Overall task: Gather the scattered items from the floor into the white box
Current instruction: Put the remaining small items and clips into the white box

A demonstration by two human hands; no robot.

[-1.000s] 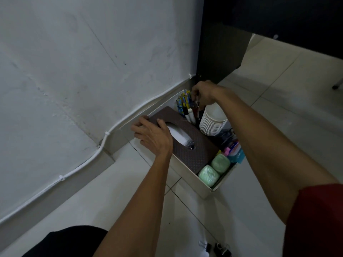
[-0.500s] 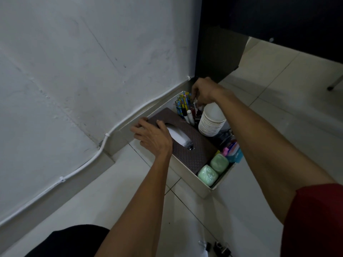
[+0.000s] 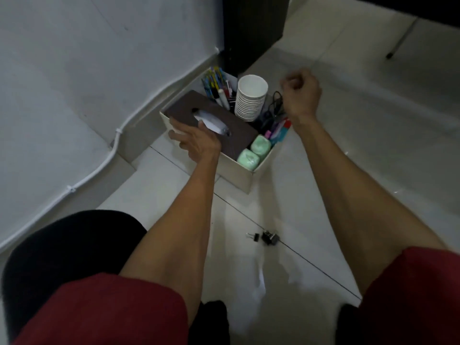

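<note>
The white box sits on the floor against the wall, close to packed. A brown tissue box fills its left side, with a stack of paper cups and a bunch of pens and markers at the far end. Two pale green packets are wedged into the near corner.

Your left hand rests on the near edge of the tissue box, fingers spread and fairly straight, gripping nothing. Your right hand hangs in the air just right of the box, fingers curled into a loose fist. Nothing shows inside it, though blur softens the detail.

The step in hand looks like the gap between loads, with the box steadied and the free hand clear of it. A few black binder clips lie on the tile between your knees and the box, well apart from it, and appear to be the only loose items in view.

The next move likely calls for bringing your right hand down and back toward you to pinch the clips. They are small and sit close together, so a fingertip grip suits them. The open pocket by the cups and cables looks like the easiest place to drop them.
</note>
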